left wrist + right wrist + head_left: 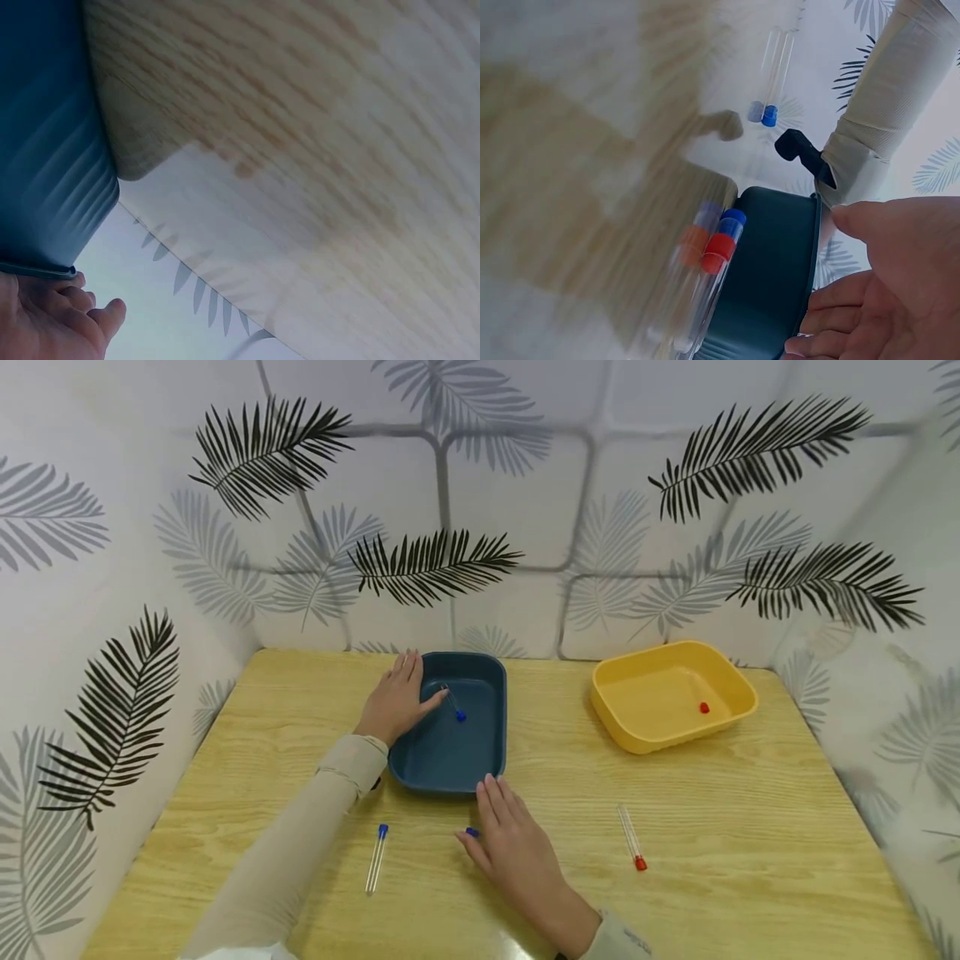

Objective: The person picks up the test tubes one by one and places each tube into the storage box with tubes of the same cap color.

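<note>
1. One wood-grained table carries everything; its sheen, mirroring objects in the right wrist view, suggests that things could slide easily, so short, gentle pushes look best.
2. Near the table's far edge sits the dark blue tray, deep and round-cornered, its outer wall ribbed in the left wrist view. It looks like smooth plastic; steadying it seems to call for even pressure from both sides.
3. Well to its right, the yellow tray lies askew, with a similar rounded rim.
4. The left hand lies along the blue tray's left rim, fingers straight, thumb reaching over the inside. The right hand touches the near right corner with extended fingertips, clasping nothing. Its palm would best be kept high, sparing what lies below.
5. Beneath it, a red-capped tube lies against a blue-capped neighbour, both slim, clear and apt to roll. Another blue-capped tube rests left of them; one more lies inside the blue tray.
6. Smallest is a red cap inside the yellow tray; its clear tube is too faint to trace.
</note>
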`<state>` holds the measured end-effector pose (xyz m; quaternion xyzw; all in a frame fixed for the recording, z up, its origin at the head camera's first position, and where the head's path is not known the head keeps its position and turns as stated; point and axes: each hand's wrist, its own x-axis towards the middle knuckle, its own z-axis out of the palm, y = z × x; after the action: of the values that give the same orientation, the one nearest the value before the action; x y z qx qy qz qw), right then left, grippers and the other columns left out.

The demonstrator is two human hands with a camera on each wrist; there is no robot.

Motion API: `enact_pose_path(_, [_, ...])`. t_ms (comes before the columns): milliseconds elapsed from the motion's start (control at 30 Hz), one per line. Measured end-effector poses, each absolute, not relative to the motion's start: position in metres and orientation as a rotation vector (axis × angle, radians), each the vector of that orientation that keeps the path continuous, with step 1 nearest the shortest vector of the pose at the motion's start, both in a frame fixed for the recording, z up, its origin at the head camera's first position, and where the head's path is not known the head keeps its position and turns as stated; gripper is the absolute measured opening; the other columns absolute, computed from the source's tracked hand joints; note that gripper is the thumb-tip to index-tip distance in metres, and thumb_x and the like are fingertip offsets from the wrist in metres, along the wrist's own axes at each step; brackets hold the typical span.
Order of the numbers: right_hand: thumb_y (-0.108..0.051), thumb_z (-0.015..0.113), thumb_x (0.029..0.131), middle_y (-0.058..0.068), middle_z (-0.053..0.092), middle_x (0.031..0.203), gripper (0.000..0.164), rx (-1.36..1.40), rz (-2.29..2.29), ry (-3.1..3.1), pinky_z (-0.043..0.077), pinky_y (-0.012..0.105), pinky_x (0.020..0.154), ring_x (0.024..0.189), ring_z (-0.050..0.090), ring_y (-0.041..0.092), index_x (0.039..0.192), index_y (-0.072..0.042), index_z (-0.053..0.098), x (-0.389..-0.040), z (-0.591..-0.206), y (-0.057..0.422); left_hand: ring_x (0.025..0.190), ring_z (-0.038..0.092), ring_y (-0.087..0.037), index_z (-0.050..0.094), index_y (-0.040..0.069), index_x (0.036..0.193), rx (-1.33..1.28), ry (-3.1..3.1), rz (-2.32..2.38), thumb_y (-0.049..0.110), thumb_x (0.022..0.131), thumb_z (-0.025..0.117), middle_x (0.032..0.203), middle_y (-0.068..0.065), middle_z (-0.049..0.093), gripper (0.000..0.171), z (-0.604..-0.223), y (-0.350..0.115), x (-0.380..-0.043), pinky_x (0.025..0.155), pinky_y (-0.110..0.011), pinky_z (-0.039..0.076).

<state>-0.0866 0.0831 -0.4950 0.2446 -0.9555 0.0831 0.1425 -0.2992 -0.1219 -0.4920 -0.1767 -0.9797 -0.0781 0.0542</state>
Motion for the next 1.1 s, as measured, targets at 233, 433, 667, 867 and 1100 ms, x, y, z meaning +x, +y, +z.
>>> enact_pose_path(233, [-0.043, 0.051, 0.094, 0.022, 0.043, 0.137, 0.063, 0.708, 0.234, -2.744, 0.036, 0.041, 0.102, 0.128, 0.040, 0.032, 0.133, 0.007, 0.046, -0.083, -0.494, 0.083, 0.140, 0.011, -0.029, 0.022, -0.003, 0.145, -0.550, -2.946, -0.210, 0.060, 0.092, 0.038, 0.151, -0.019, 0.017, 0.084, -0.491, -0.120, -0.297, 0.110, -0.044, 0.020])
enact_pose_path(433, [-0.040, 0.051, 0.094, 0.021, 0.042, 0.138, 0.061, 0.717, 0.254, -2.758, 0.036, 0.041, 0.101, 0.128, 0.039, 0.032, 0.134, 0.007, 0.045, -0.083, -0.492, 0.084, 0.140, 0.010, -0.029, 0.020, -0.003, 0.146, -0.538, -2.985, -0.240, 0.060, 0.093, 0.036, 0.152, -0.018, 0.015, 0.084, -0.491, -0.120, -0.297, 0.111, -0.043, 0.018])
enact_pose_path(667, [-0.036, 0.052, 0.095, 0.022, 0.044, 0.136, 0.057, 0.750, 0.332, -2.759, 0.037, 0.042, 0.101, 0.128, 0.039, 0.033, 0.132, 0.007, 0.047, -0.085, -0.489, 0.087, 0.141, 0.002, -0.028, 0.014, -0.002, 0.147, -0.539, -3.050, -0.297, 0.060, 0.093, 0.033, 0.153, -0.017, 0.011, 0.084, -0.492, -0.121, -0.301, 0.112, -0.043, 0.012])
enact_pose_path(867, [-0.041, 0.052, 0.094, 0.018, 0.033, 0.145, 0.063, 0.756, 0.450, -2.824, 0.039, 0.040, 0.099, 0.130, 0.037, 0.028, 0.140, 0.000, 0.039, -0.086, -0.484, 0.096, 0.140, 0.006, -0.031, 0.017, -0.003, 0.146, -0.597, -3.045, -0.268, 0.060, 0.094, 0.032, 0.152, -0.019, 0.013, 0.083, -0.486, -0.124, -0.306, 0.112, -0.044, 0.013])
enact_pose_path(1100, [-0.042, 0.050, 0.095, 0.014, 0.030, 0.147, 0.066, 0.639, 0.579, -2.821, 0.044, 0.040, 0.094, 0.130, 0.038, 0.026, 0.145, -0.004, 0.031, -0.091, -0.472, 0.132, 0.141, 0.000, -0.030, 0.009, 0.001, 0.148, -0.661, -2.976, -0.376, 0.059, 0.095, 0.029, 0.154, -0.017, 0.007, 0.081, -0.453, -0.120, -0.303, 0.112, -0.045, 0.011])
